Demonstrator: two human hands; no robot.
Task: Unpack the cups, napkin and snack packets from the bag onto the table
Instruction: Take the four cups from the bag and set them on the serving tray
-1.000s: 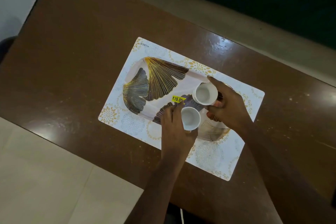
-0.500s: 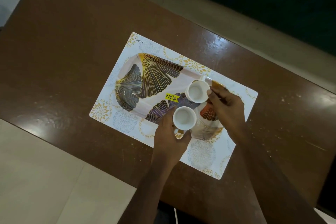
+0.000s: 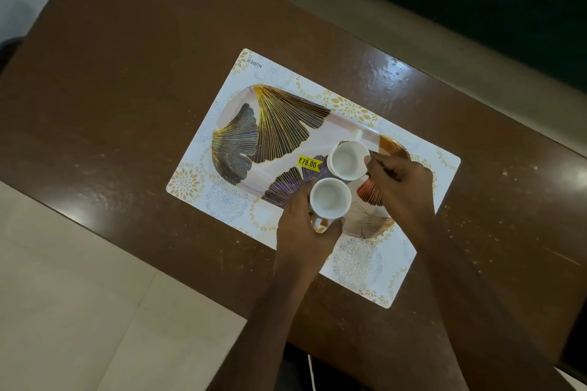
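Two small white cups stand upright and empty on a leaf-patterned tray [image 3: 279, 124]. My left hand [image 3: 301, 232] wraps the nearer cup [image 3: 330, 198] from the near left, thumb and fingers curled around its side by the handle. Touching the farther cup [image 3: 347, 159] at its right rim are the fingertips of my right hand [image 3: 400, 187]; that cup's handle points away from me. No bag, napkin or snack packets are in view.
The tray lies on a white placemat [image 3: 359, 263] with gold and grey flower prints, on a brown table [image 3: 127, 73]. A yellow price sticker [image 3: 308, 163] sits on the tray beside the cups. Pale floor tiles lie at lower left.
Both cups have been lowered onto the tray, and the far cup has shifted away from the near one. My right hand's grip has loosened to fingertips at the far cup's rim.
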